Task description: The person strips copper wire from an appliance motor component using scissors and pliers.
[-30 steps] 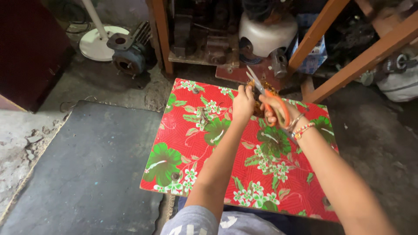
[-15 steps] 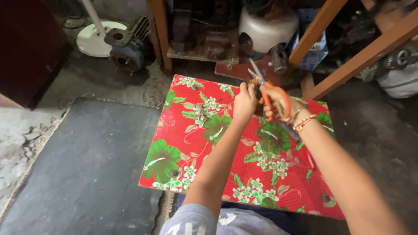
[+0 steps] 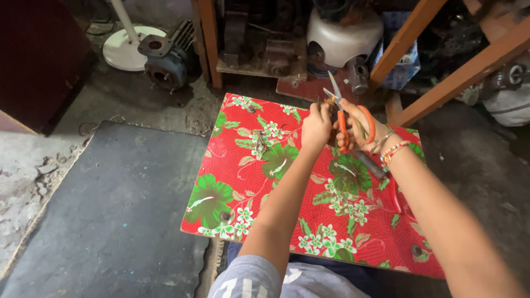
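I look down on a low table (image 3: pixel 232 182) covered in red cloth with green and white flowers. My right hand (image 3: pixel 359 129) grips orange-handled scissors (image 3: pixel 345 113), blades pointing up and away over the table's far edge. My left hand (image 3: pixel 316 128) is closed on a small brownish object (image 3: pixel 326 103) right at the scissor blades; most of it is hidden by my fingers. Beaded bracelets (image 3: pixel 395 150) circle my right wrist. A dark tool with a red handle (image 3: pixel 386 185) lies on the cloth under my right forearm. A small tangle of scraps (image 3: pixel 259 144) rests left of my left hand.
A dark mat (image 3: pixel 105 215) covers the floor to the left. Beyond the table stand a grey motor (image 3: pixel 165 58), a white fan base (image 3: pixel 124 52), a white rounded metal vessel (image 3: pixel 342 38) and slanted wooden beams (image 3: pixel 458 72). Rubble lies at the far left.
Both hands stay together at the table's far edge. The scissors' blades have tilted more upright and closer to the piece in my left hand. The view has shifted slightly.
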